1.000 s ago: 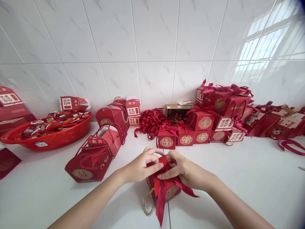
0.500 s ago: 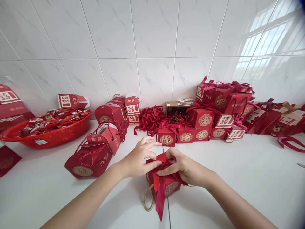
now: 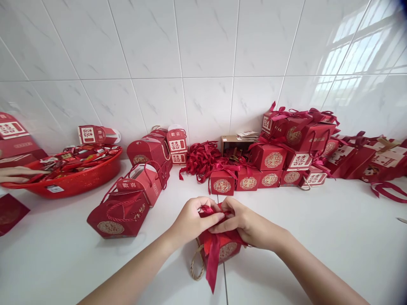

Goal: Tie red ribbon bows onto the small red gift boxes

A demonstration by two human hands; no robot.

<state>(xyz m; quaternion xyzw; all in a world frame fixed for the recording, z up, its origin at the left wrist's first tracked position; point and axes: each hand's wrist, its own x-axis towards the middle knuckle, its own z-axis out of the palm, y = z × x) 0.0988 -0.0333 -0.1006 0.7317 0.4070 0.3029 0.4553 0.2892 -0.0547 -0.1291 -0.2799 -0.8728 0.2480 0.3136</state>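
A small red box (image 3: 229, 251) with a gold round emblem sits on the white table in front of me. A dark red ribbon (image 3: 213, 264) lies over its top, one tail hanging down the near side. My left hand (image 3: 197, 219) pinches the ribbon at the top left of the box. My right hand (image 3: 242, 221) grips the ribbon close beside it, fingertips nearly meeting the left ones. A twisted rope handle (image 3: 197, 267) hangs at the box's left side. The middle of the ribbon is hidden under my fingers.
Red gift boxes (image 3: 117, 214) stand left, near a red basin (image 3: 79, 180) of wrapped sweets. Another person's hand (image 3: 22, 173) reaches into the basin. Behind are a ribbon pile (image 3: 203, 159) and stacked boxes (image 3: 271, 157). A metal tip (image 3: 402, 220) shows far right.
My left hand has gone from spread fingers to a pinch on the ribbon, slightly nearer my right hand. The other person's hand has appeared at the basin. My right hand has barely moved.
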